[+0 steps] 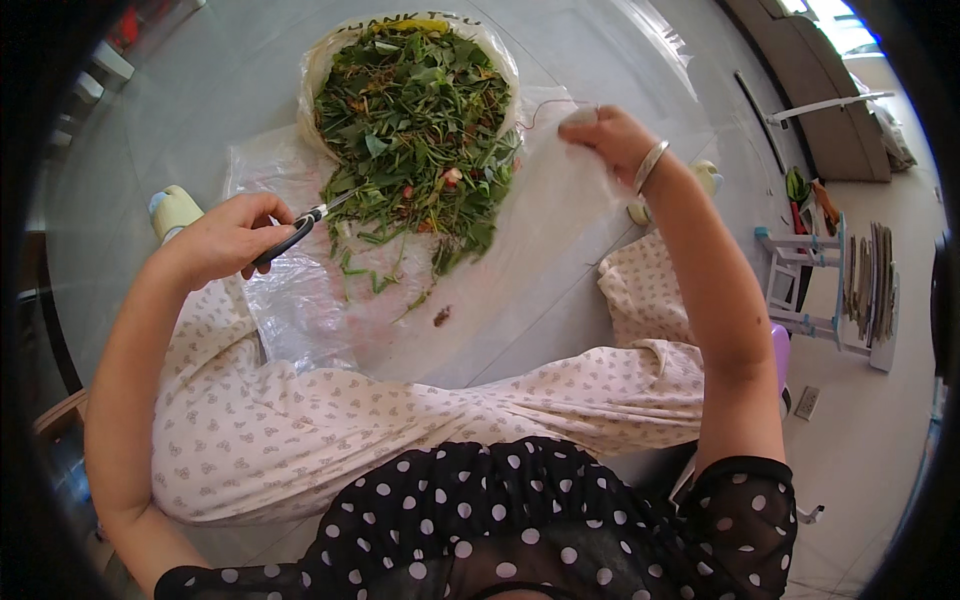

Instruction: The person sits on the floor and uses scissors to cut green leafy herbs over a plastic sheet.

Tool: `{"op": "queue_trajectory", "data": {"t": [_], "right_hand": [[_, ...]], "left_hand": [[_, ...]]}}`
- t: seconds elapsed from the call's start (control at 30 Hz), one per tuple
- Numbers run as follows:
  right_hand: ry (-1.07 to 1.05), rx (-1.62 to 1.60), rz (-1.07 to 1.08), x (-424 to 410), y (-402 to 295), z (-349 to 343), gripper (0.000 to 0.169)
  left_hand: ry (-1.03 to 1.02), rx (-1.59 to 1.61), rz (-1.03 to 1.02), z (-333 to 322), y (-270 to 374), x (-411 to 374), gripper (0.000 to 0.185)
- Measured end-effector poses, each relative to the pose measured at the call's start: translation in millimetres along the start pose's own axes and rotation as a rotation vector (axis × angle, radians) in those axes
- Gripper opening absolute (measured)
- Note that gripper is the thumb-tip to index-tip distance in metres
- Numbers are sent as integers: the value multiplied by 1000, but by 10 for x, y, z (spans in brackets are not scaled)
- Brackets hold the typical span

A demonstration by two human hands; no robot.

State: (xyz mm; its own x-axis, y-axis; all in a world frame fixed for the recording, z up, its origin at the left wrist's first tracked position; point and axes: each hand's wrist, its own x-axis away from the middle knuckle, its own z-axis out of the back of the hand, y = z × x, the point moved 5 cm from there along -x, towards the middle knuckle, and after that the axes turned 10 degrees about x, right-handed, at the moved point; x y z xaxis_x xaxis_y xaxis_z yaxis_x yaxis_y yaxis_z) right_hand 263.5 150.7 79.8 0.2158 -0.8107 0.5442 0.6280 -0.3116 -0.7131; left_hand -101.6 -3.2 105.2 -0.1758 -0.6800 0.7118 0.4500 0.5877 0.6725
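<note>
My left hand [232,232] holds a pair of scissors [300,229] with dark handles, their blades pointing at a heap of cut green leaves and stems [420,127]. The heap fills a pale plastic bag [306,112] with printing on its rim and spills out over its near side. Beneath lies a clear plastic sheet [300,315] with faint red marks, where loose stems and a small brown clump [442,316] rest. On the right, my right hand [607,139], slightly blurred and wearing a silver bangle, pinches the sheet's raised edge. A thin reddish string runs beside its fingers.
Grey floor tiles [202,82] surround the sheet. My legs in patterned trousers [300,420] are spread around its near side, with a pale green slipper [176,210] at left. At right stand a small white and blue folding stool [806,277], stacked cardboard [870,285] and a grey-brown sofa [825,112].
</note>
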Motion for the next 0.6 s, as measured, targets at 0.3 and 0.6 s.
{"op": "queue_trajectory", "data": {"t": [0.3, 0.6], "right_hand": [[-22, 118, 140, 302, -317, 282, 27], [-34, 1624, 811, 335, 836, 548, 25]], "left_hand": [[-10, 37, 8, 87, -51, 48, 23], [-132, 76, -15, 8, -6, -151, 17]]}}
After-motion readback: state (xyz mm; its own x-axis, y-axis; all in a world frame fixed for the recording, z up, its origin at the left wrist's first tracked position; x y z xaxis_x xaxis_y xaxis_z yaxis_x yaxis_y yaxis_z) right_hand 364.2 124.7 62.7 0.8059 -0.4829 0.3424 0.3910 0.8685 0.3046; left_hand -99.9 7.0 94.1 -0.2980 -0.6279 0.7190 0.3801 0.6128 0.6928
